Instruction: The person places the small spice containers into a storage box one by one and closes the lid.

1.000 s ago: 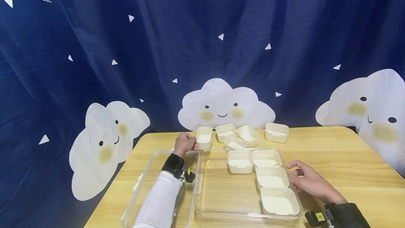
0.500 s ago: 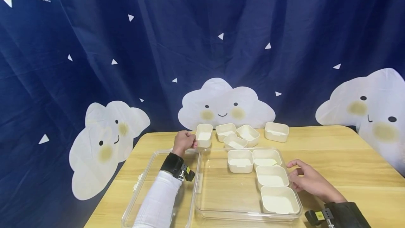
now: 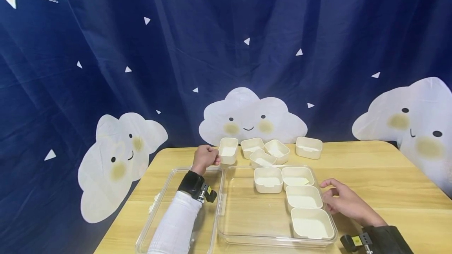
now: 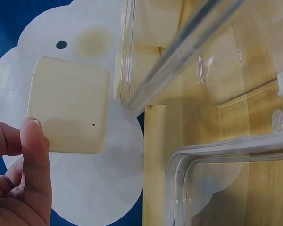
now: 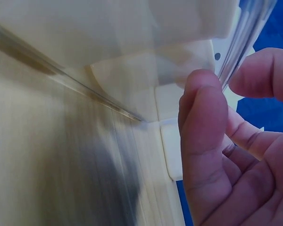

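Observation:
At the back left of the table, my left hand pinches a small cream box by its left side. In the left wrist view the thumb lies against the box wall. My right hand stands beside the right wall of a clear plastic case, fingers loosely bent, fingertips close to the rim. Inside the case, three cream boxes run down the right side: a back one with a small yellowish piece in it, a middle one and a front one. Another box sits left of the back one.
The case's clear lid lies opened flat to the left, under my left forearm. Several loose cream boxes stand behind the case, among them one close to its back rim and one farther right. A dark blue curtain hangs behind the table.
My left hand and the cream box in it have shifted slightly away from me, toward the back of the table. The right hand and the boxes in the case have stayed put.

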The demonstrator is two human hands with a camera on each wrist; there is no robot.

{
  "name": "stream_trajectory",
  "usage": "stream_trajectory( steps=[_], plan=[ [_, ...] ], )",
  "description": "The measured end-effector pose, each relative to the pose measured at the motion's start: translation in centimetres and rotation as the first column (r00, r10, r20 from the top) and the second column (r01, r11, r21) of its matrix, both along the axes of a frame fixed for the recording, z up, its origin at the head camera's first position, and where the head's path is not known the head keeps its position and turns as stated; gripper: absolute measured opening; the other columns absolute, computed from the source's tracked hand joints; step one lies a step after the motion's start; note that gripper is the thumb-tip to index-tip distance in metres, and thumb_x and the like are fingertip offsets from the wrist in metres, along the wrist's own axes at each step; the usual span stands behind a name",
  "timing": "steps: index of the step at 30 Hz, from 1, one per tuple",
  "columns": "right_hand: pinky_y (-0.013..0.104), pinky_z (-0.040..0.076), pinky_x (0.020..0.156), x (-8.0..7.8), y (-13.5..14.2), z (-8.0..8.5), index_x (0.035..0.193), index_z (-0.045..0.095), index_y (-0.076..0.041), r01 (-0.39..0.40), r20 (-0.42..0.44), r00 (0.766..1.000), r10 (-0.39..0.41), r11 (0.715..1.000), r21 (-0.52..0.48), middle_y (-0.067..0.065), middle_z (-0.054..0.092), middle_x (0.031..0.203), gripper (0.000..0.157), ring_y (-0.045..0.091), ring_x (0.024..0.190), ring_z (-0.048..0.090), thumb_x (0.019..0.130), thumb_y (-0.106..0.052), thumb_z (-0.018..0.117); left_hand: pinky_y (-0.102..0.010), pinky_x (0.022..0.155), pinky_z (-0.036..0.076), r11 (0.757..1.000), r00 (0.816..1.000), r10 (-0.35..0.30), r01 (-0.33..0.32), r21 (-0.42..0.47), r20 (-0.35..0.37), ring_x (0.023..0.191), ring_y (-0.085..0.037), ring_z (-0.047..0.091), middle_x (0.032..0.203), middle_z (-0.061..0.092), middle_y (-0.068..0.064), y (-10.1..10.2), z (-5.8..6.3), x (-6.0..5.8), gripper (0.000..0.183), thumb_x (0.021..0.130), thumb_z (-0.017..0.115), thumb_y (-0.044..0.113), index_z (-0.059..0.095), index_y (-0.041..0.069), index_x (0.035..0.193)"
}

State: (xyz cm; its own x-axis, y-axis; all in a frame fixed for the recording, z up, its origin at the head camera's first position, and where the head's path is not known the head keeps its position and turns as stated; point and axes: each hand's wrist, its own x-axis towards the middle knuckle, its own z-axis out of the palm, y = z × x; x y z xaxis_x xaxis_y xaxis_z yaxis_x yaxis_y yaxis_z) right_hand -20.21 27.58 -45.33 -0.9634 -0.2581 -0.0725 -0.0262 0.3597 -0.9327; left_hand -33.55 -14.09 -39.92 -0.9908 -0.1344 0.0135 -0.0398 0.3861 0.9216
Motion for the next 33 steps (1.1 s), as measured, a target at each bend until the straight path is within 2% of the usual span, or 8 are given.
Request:
stream_trajectory(
  steps=[12, 33],
  plan=[
    [0.036, 0.054, 0.059, 0.19, -0.07, 0.18, 0.123, 0.039, 0.011, 0.007, 0.017, 1.000, -0.007, 1.000, -0.006, 0.012, 0.054, 0.084, 0.039, 0.024, 0.071, 0.059, 0.089, 0.001, 0.053, -0.029, 0.057, 0.057, 1.000, 1.000, -0.018, 0.018, -0.005, -0.005, 0.052, -0.010, 0.062, 0.067, 0.065, -0.009, 0.43, 0.45, 0.30, 0.008, 0.088, 0.054, 0.002, 0.058, -0.003, 0.083],
    [0.036, 0.054, 0.058, 0.35, -0.32, 0.50, 0.123, 0.039, 0.011, 0.015, 0.004, 1.000, -0.015, 1.000, 0.007, 0.012, 0.053, 0.083, 0.038, 0.023, 0.070, 0.058, 0.088, 0.001, 0.054, -0.025, 0.053, 0.055, 0.999, 0.999, -0.051, 0.051, 0.010, 0.002, 0.051, -0.010, 0.060, 0.064, 0.063, -0.009, 0.53, 0.63, 0.72, 0.009, 0.089, 0.055, 0.001, 0.059, -0.004, 0.083]
  ],
)
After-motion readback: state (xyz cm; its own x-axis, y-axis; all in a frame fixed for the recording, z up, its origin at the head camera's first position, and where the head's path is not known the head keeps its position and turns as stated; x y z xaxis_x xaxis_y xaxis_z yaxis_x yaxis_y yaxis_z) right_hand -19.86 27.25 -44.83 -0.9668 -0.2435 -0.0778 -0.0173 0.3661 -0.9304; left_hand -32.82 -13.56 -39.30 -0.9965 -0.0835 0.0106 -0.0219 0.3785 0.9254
